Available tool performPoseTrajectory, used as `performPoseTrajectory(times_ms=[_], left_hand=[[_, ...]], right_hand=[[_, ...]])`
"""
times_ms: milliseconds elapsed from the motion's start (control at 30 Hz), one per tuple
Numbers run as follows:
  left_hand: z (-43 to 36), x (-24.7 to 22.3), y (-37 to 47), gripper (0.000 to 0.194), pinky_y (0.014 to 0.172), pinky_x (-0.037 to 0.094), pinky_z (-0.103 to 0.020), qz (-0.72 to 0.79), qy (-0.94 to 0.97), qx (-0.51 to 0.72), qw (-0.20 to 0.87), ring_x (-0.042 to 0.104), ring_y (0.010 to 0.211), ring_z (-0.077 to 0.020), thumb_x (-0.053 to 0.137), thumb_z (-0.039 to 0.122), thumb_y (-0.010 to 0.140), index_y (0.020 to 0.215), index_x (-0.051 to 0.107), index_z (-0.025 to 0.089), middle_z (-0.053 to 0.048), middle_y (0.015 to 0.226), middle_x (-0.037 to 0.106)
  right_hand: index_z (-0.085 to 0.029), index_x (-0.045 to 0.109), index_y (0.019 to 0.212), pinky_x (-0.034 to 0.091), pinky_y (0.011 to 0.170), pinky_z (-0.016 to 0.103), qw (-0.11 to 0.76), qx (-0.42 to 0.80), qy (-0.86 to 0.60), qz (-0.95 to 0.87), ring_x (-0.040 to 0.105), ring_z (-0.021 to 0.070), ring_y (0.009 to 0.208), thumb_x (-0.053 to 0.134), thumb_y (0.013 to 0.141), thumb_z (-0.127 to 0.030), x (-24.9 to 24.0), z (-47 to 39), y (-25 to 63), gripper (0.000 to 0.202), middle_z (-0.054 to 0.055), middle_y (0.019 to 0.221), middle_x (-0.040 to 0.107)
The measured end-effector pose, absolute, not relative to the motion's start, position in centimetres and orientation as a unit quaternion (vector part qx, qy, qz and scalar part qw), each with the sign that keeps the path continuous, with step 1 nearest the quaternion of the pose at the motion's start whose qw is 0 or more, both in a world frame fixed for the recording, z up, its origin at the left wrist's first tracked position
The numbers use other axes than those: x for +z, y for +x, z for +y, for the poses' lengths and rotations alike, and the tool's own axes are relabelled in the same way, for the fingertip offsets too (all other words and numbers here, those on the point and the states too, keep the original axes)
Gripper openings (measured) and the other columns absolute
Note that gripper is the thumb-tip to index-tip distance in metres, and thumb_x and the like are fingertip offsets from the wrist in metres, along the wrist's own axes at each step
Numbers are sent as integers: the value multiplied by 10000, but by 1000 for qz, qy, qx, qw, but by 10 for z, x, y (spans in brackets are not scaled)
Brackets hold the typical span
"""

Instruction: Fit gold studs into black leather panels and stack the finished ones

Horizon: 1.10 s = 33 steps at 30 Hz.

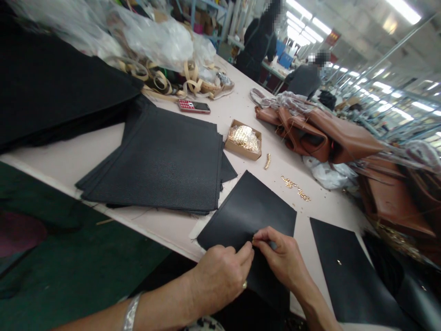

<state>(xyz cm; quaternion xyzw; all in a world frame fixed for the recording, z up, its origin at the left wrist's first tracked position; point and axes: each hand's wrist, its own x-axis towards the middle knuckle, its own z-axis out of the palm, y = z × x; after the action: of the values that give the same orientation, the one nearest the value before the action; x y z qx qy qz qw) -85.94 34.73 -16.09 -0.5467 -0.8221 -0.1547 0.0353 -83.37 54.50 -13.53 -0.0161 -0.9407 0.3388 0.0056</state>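
A black leather panel [260,207] lies at the table's near edge under both hands. My left hand [225,271] comes in from the lower left, its fingers pinched at the middle of the panel. Opposite it, my right hand [280,253] pinches a small gold fitting [253,240] between thumb and forefinger. The fingertips of the two hands nearly meet there and partly hide the fitting. To the right lies another black panel [347,276] with a small gold piece [339,262] on it.
Left of the hands sits a stack of black leather panels [161,161]. Beyond are an open cardboard box [243,142] of gold fittings, loose gold fittings [289,182], and a red phone [195,106]. Brown leather bags [317,128] line the far right. Two people stand or sit farther back.
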Motion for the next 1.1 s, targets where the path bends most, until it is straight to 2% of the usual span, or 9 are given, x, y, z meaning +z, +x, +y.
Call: performPoseTrajectory(times_ms=[267, 467, 667, 867, 900, 967, 1033, 1100], left_hand=[[347, -166, -861, 477, 513, 469, -352, -817, -550, -166, 41, 617, 688, -179, 587, 382, 917, 1297, 556, 96, -81, 1316, 631], [348, -168, -863, 487, 513, 470, -340, -813, -555, -176, 22, 620, 695, -177, 597, 400, 911, 1293, 563, 99, -92, 1372, 603], [349, -168, -865, 461, 532, 508, -341, -810, -561, -168, 2, 647, 715, -192, 503, 235, 910, 1347, 525, 89, -103, 1377, 602], [347, -172, -867, 593, 598, 588, -335, -808, -558, -183, 45, 717, 769, -210, 439, 21, 709, 1261, 614, 150, -70, 1242, 695], [347, -175, -869, 598, 611, 597, -328, -804, -558, -194, 72, 726, 787, -209, 421, 10, 695, 1236, 629, 155, -68, 1209, 710], [347, -180, -873, 569, 632, 605, -301, -789, -558, -221, 130, 738, 814, -196, 393, 11, 709, 1198, 644, 156, -72, 1163, 728], [346, -183, -877, 540, 657, 605, -265, -775, -558, -242, 173, 743, 836, -176, 374, 18, 740, 1187, 641, 162, -65, 1136, 735], [344, -185, -879, 534, 677, 599, -227, -767, -559, -250, 192, 743, 841, -154, 368, 21, 754, 1194, 628, 177, -48, 1117, 739]], right_hand=[[-197, 663, 909, 475, 663, 255, -132, 383, -124, -906, 648, 148, 713, 664, 771, -188, -122, 547, -859, 139, -14, 754, 688], [-181, 655, 808, 412, 561, 241, -223, 335, -128, -906, 594, 135, 622, 694, 708, -155, -118, 551, -878, 111, -16, 676, 653], [-188, 666, 758, 373, 530, 231, -239, 260, -110, -929, 577, 123, 592, 711, 700, -133, -107, 545, -887, 92, -31, 638, 643], [-192, 702, 882, 427, 560, 229, -180, 367, -126, -904, 609, 134, 627, 789, 675, -206, -116, 552, -880, 225, -32, 692, 664], [-197, 706, 897, 451, 602, 238, -134, 374, -130, -909, 621, 141, 663, 779, 700, -231, -117, 559, -877, 213, -22, 729, 677], [-206, 713, 946, 488, 763, 284, 11, 339, -163, -926, 645, 176, 817, 724, 766, -257, -119, 576, -867, 187, 25, 883, 702], [-214, 711, 1036, 456, 934, 349, 143, 310, -241, -908, 624, 222, 997, 682, 790, -253, -119, 597, -851, 251, 77, 1074, 676], [-210, 694, 1134, 450, 973, 398, 179, 356, -316, -861, 623, 252, 1035, 684, 772, -264, -122, 613, -834, 366, 102, 1131, 660]])
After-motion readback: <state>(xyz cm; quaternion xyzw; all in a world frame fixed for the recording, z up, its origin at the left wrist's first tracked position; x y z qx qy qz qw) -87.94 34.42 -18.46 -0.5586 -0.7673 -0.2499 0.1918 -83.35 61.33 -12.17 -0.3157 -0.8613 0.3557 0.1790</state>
